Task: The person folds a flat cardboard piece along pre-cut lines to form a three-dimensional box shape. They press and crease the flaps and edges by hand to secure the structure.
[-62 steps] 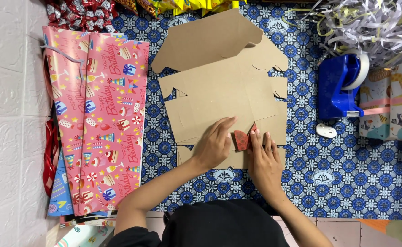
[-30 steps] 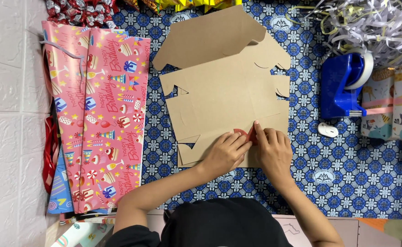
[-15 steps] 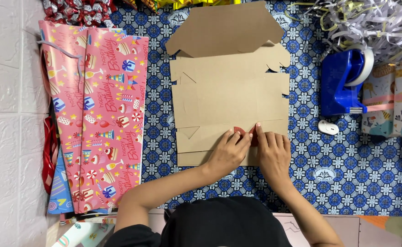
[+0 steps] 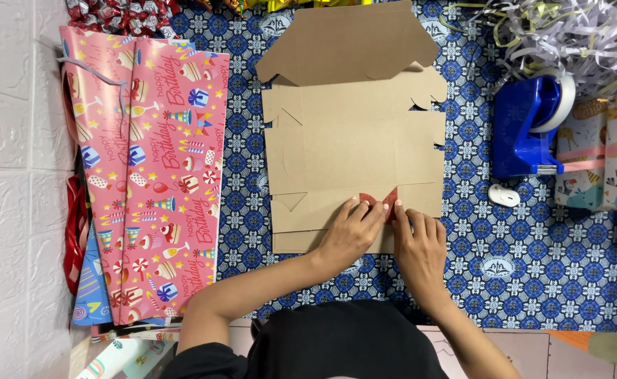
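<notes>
A flat brown cardboard box blank [image 4: 354, 133] lies unfolded on a blue patterned cloth [image 4: 533, 267]. Near its lower edge sit two small red tabs [image 4: 381, 201]. My left hand [image 4: 350, 235] presses flat on the lower cardboard panel, fingertips touching the left red tab. Just beside it, my right hand [image 4: 419, 245] also lies on the cardboard, fingers touching the right red tab. Both hands press down rather than grip.
Pink birthday wrapping paper bags [image 4: 147, 161] lie stacked at the left. A blue tape dispenser [image 4: 529, 123] stands at the right, a small white piece [image 4: 503, 195] below it. Shredded paper filler [image 4: 568, 31] fills the top right corner; patterned gift bags [image 4: 603, 154] sit at the right edge.
The cardboard blank has straightened and shifted slightly right. Both hands moved from holding the red tabs up to pressing them flat against the lower panel.
</notes>
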